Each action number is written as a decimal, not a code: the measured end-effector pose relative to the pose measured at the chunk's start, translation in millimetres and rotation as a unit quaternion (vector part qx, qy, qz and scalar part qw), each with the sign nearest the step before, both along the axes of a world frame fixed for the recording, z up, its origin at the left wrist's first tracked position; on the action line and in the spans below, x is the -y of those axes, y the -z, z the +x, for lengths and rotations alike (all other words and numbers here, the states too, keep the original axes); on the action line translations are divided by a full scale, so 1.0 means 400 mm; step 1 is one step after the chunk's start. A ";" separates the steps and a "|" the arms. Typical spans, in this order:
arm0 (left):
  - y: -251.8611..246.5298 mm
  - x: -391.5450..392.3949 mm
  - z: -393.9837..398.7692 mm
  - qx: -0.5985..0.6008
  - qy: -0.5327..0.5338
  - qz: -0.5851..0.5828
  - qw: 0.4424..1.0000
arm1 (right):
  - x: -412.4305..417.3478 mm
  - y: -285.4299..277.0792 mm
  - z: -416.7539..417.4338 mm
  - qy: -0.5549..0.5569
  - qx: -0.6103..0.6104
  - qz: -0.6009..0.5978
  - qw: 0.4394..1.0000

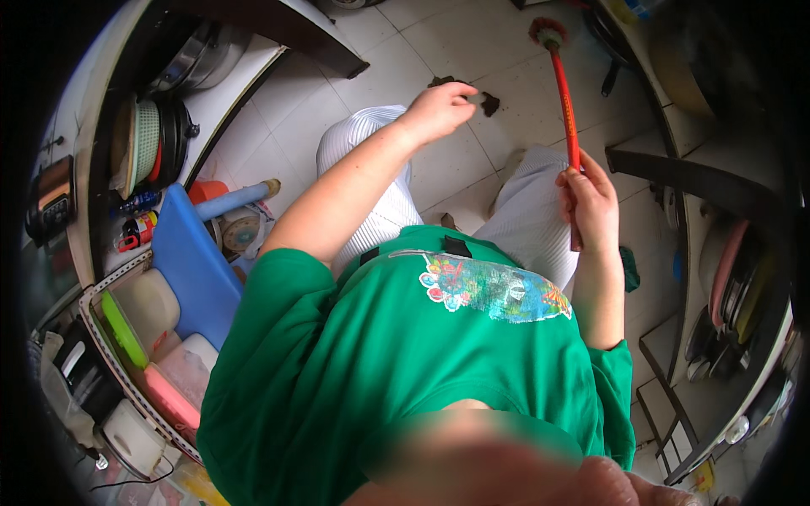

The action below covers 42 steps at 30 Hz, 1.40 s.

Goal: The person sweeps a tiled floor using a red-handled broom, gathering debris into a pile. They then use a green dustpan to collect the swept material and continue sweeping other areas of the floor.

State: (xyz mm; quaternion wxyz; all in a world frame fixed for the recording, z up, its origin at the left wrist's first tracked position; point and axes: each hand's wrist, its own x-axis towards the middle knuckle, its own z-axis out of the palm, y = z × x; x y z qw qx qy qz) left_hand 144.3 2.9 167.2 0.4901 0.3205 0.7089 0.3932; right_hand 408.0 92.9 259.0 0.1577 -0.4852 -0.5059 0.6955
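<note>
My right hand (590, 201) grips the lower part of a red handle (564, 95) of a long brush, above my right knee. The brush's round head (548, 33), with reddish bristles, points away from me near the top of the view. My left hand (445, 109) is held out past my left knee, its fingers loosely bent and nothing visible in them. Just beyond those fingers, dark brown scraps (490, 104) lie on the tiled floor (392, 66). What they are made of cannot be told.
At left, a shelf holds a steel pot (212, 60) and a mint-green colander (147, 142). Below are a blue plastic board (196, 269), a light-blue tube (237, 199) and a basket (136, 405) of lidded containers. Rightward, a dark-edged shelf (702, 171) stands above stacked pans (728, 284).
</note>
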 end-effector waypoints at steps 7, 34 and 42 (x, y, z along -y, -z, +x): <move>0.105 -0.049 -0.004 -0.068 0.091 -0.047 0.992 | -0.080 0.011 0.103 0.076 0.075 0.005 0.994; 0.077 -0.104 0.063 -0.187 0.141 -0.078 0.969 | 0.052 0.445 0.841 0.063 0.452 -0.151 0.877; -0.058 -0.084 0.000 -0.286 0.061 0.033 0.956 | 0.004 0.298 0.504 -0.166 0.419 0.150 0.880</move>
